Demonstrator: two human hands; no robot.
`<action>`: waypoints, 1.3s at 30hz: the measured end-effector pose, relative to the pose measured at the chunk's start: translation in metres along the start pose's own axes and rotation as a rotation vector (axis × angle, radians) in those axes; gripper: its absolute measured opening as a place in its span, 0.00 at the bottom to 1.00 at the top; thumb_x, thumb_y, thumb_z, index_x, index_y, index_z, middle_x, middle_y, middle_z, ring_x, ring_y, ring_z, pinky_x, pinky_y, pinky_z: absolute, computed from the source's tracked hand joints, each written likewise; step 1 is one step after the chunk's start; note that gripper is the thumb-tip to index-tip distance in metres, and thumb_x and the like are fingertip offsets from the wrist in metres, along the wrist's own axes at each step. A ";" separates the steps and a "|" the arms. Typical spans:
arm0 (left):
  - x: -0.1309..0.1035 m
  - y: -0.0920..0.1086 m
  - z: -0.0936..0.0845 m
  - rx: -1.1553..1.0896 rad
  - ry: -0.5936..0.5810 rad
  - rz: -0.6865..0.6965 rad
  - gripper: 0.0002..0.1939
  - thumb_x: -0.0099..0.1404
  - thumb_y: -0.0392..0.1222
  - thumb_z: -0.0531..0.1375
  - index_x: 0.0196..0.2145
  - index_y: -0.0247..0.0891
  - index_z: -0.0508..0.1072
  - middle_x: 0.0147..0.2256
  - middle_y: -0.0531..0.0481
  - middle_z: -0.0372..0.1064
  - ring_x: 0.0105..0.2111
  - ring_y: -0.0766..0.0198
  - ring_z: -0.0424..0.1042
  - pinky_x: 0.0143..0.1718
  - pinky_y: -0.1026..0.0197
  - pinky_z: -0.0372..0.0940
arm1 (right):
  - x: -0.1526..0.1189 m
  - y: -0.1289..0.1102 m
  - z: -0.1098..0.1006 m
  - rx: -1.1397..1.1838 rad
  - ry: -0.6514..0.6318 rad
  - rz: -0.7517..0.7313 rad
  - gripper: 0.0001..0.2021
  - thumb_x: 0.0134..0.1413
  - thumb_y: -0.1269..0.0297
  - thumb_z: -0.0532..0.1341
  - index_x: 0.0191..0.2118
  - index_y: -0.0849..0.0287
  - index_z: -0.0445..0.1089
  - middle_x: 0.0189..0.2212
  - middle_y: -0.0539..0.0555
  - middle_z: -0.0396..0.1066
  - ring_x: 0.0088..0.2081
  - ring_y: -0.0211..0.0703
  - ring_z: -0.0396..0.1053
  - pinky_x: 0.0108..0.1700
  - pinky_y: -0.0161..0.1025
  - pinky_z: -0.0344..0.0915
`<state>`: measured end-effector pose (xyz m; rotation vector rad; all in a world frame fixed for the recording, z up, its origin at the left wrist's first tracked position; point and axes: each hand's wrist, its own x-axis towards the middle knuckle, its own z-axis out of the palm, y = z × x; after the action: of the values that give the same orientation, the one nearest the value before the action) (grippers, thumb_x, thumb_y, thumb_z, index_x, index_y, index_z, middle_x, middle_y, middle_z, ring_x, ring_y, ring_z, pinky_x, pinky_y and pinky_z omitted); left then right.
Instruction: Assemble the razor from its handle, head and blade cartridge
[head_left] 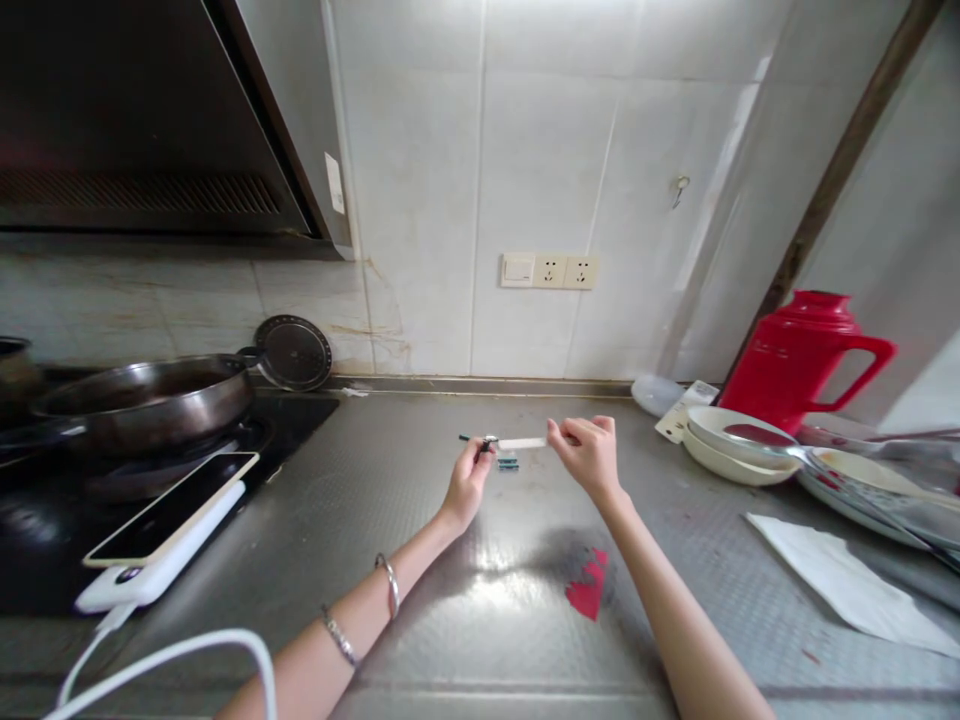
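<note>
Nearest, front left: white cable (225, 637) runs into a white block (176, 555) with a phone (176, 508) lying on top, probably stacked that way for power. Red scraps (589, 588) sit on the steel counter (420, 650) between the forearms, apart from both hands. White tissue (847, 580) lies flat off to the right. Work zone: left hand (466, 488) pinches a small dark item (486, 445) between thumb and fingers; can't make out what it is. Right hand (589, 455) is curled, thumb closed on the far end of a pale strip (523, 443); exact contact is hidden. Strip spans the gap between the hands, roughly level and straight, so I'd read the two-ended hold as keeping it taut. Teal pieces (508, 464) lie just below it in view, within easy reach. Farther: stacked bowls (739, 455) right, pan (150, 395) on the stove left, red thermos (795, 350) behind the bowls, sockets (564, 272) on the wall.
</note>
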<state>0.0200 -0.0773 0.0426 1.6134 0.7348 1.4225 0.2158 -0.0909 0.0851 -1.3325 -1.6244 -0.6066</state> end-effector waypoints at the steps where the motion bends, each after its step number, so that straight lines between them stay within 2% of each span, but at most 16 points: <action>1: 0.001 0.002 -0.001 -0.010 0.012 -0.002 0.11 0.64 0.48 0.51 0.33 0.37 0.64 0.28 0.53 0.61 0.30 0.66 0.59 0.35 0.64 0.56 | 0.000 0.005 -0.002 -0.006 0.005 0.010 0.22 0.54 0.56 0.55 0.13 0.60 0.58 0.12 0.45 0.59 0.18 0.30 0.52 0.40 0.38 0.48; 4: 0.004 0.005 -0.002 -0.013 0.024 -0.005 0.11 0.64 0.48 0.51 0.34 0.38 0.64 0.29 0.53 0.60 0.30 0.67 0.59 0.35 0.65 0.55 | 0.000 0.010 -0.006 0.016 0.054 0.074 0.23 0.54 0.56 0.54 0.13 0.60 0.56 0.11 0.44 0.57 0.17 0.29 0.51 0.38 0.37 0.48; 7: 0.001 0.004 0.001 0.002 0.005 -0.008 0.11 0.63 0.48 0.52 0.32 0.37 0.65 0.29 0.53 0.61 0.30 0.66 0.59 0.35 0.65 0.55 | 0.002 -0.007 -0.005 0.053 0.092 0.103 0.22 0.55 0.57 0.54 0.13 0.60 0.56 0.11 0.44 0.57 0.17 0.29 0.51 0.38 0.37 0.49; 11: -0.004 0.004 0.006 0.011 -0.016 -0.034 0.12 0.62 0.49 0.53 0.31 0.37 0.65 0.27 0.53 0.61 0.29 0.66 0.59 0.34 0.64 0.55 | 0.003 -0.024 -0.004 0.059 0.021 0.051 0.22 0.54 0.56 0.54 0.13 0.60 0.57 0.12 0.44 0.58 0.17 0.29 0.52 0.39 0.37 0.48; 15: -0.002 0.009 0.004 -0.007 -0.009 -0.024 0.11 0.63 0.48 0.52 0.32 0.38 0.64 0.28 0.53 0.60 0.29 0.67 0.59 0.33 0.65 0.55 | 0.001 -0.002 -0.011 0.014 -0.032 0.090 0.22 0.53 0.54 0.54 0.13 0.60 0.57 0.11 0.45 0.56 0.17 0.30 0.50 0.37 0.37 0.49; 19: 0.002 0.011 0.000 -0.007 0.021 -0.030 0.11 0.62 0.48 0.52 0.32 0.38 0.64 0.28 0.53 0.60 0.28 0.68 0.59 0.32 0.67 0.55 | 0.001 0.016 -0.014 0.041 -0.081 0.316 0.25 0.52 0.49 0.52 0.13 0.59 0.56 0.11 0.47 0.53 0.18 0.32 0.48 0.27 0.35 0.47; 22: 0.003 0.006 0.001 -0.031 0.000 -0.090 0.11 0.61 0.49 0.53 0.32 0.38 0.64 0.23 0.56 0.57 0.23 0.69 0.57 0.26 0.67 0.54 | 0.003 0.008 -0.008 0.302 -0.169 0.508 0.26 0.53 0.44 0.49 0.14 0.59 0.58 0.12 0.47 0.53 0.18 0.33 0.49 0.23 0.34 0.44; 25: 0.004 -0.001 0.002 -0.123 -0.070 -0.199 0.12 0.60 0.50 0.53 0.33 0.38 0.62 0.18 0.60 0.52 0.17 0.72 0.53 0.19 0.68 0.50 | 0.001 -0.012 -0.004 0.820 -0.326 0.732 0.24 0.49 0.41 0.52 0.21 0.60 0.62 0.13 0.44 0.51 0.15 0.30 0.46 0.18 0.32 0.42; 28: 0.005 -0.005 0.002 -0.188 -0.044 -0.275 0.12 0.58 0.50 0.54 0.32 0.39 0.61 0.18 0.61 0.49 0.14 0.74 0.49 0.15 0.69 0.47 | -0.007 -0.037 -0.011 1.373 -0.509 1.007 0.18 0.46 0.47 0.60 0.30 0.59 0.63 0.16 0.42 0.52 0.14 0.26 0.41 0.15 0.27 0.37; 30: 0.005 -0.005 0.001 -0.190 0.006 -0.279 0.12 0.58 0.51 0.54 0.31 0.39 0.61 0.18 0.62 0.49 0.14 0.74 0.48 0.15 0.70 0.46 | -0.013 -0.055 -0.020 1.615 -0.578 1.172 0.14 0.45 0.55 0.63 0.32 0.60 0.62 0.18 0.42 0.54 0.14 0.25 0.41 0.14 0.24 0.35; 33: 0.005 -0.005 0.001 -0.173 0.054 -0.261 0.12 0.58 0.51 0.54 0.31 0.38 0.62 0.17 0.62 0.49 0.14 0.75 0.47 0.15 0.71 0.46 | -0.021 -0.078 -0.032 1.794 -0.605 1.316 0.12 0.46 0.64 0.64 0.36 0.61 0.63 0.18 0.42 0.54 0.15 0.24 0.42 0.12 0.22 0.35; 36: 0.004 -0.005 0.003 -0.137 0.066 -0.228 0.11 0.59 0.49 0.53 0.30 0.38 0.62 0.18 0.62 0.49 0.14 0.75 0.48 0.16 0.71 0.46 | -0.024 -0.095 -0.035 1.884 -0.566 1.302 0.11 0.48 0.67 0.63 0.38 0.62 0.63 0.17 0.41 0.51 0.15 0.24 0.41 0.12 0.20 0.34; 39: 0.002 -0.005 0.005 -0.087 0.089 -0.201 0.11 0.60 0.49 0.53 0.30 0.38 0.63 0.18 0.60 0.53 0.15 0.75 0.50 0.17 0.70 0.48 | -0.029 -0.107 -0.031 1.935 -0.522 1.294 0.11 0.47 0.67 0.64 0.35 0.61 0.62 0.17 0.40 0.47 0.15 0.24 0.39 0.11 0.20 0.33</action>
<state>0.0256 -0.0747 0.0392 1.3764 0.8499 1.3667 0.1251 -0.1621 0.0923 -0.5549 -0.5874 1.7579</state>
